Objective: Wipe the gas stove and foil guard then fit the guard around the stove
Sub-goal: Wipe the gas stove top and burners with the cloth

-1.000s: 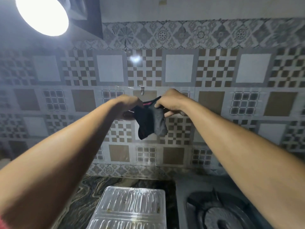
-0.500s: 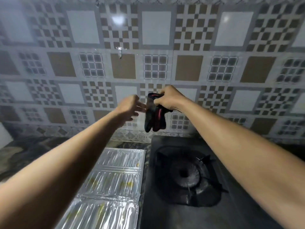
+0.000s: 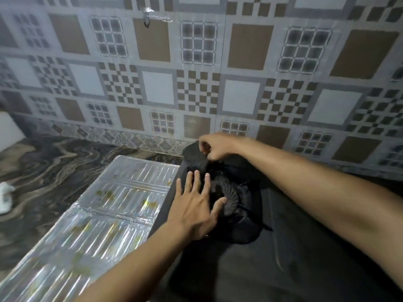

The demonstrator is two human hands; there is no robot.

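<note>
stove (image 3: 305,247) dead centre, black and matte, sitting on the marbled desk (image 3: 43,171) against the patterned tile wall (image 3: 196,83). right hand (image 3: 214,147) is at the stove's far left corner, grip pinched shut on a dark cloth (image 3: 194,156), which is bunched and pressed down onto the stove top just behind the burner (image 3: 229,197). left hand (image 3: 194,210) hovers over the stove's left side, grip wide open, fingers (image 3: 195,179) spread flat, holding nothing, thumb tip at the burner's ribbed ring. foil guard (image 3: 98,214) lies flat on the desk just left of the stove, its long edge right alongside the stove's left edge, yellowish stains dotted across the ribbed panels. white rag (image 3: 5,199) sits crumpled well left of the stove, at the frame's edge. small hook (image 3: 146,17) on the wall, high above the stove's left side.
</note>
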